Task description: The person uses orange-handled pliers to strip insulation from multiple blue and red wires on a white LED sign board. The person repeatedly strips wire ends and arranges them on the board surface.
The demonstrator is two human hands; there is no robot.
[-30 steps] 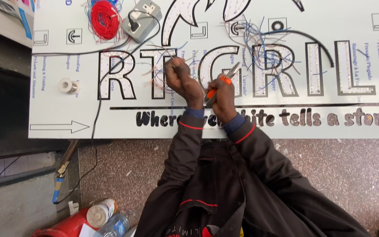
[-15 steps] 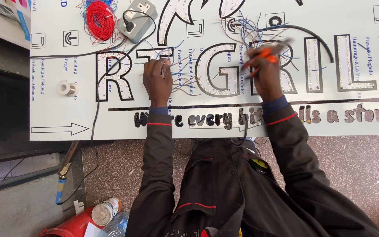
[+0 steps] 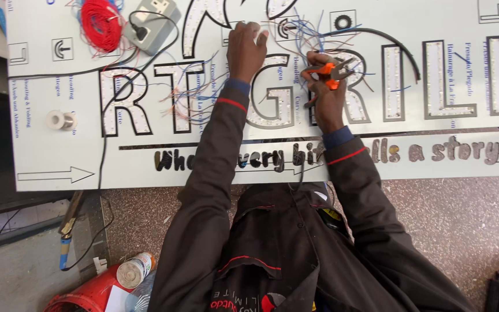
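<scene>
Orange-handled pliers (image 3: 331, 73) lie gripped in the curled fingers of the right hand (image 3: 326, 95), nose pointing right and slightly up beside the blue wires (image 3: 304, 32), while the left hand (image 3: 245, 49) presses bent fingers on the white sign board (image 3: 59, 162) further left.

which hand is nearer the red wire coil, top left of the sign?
Left. The left hand rests on the sign board a few letters to the right of the red wire coil. The right hand, gripping orange-handled pliers, is farther right and lower.
</scene>
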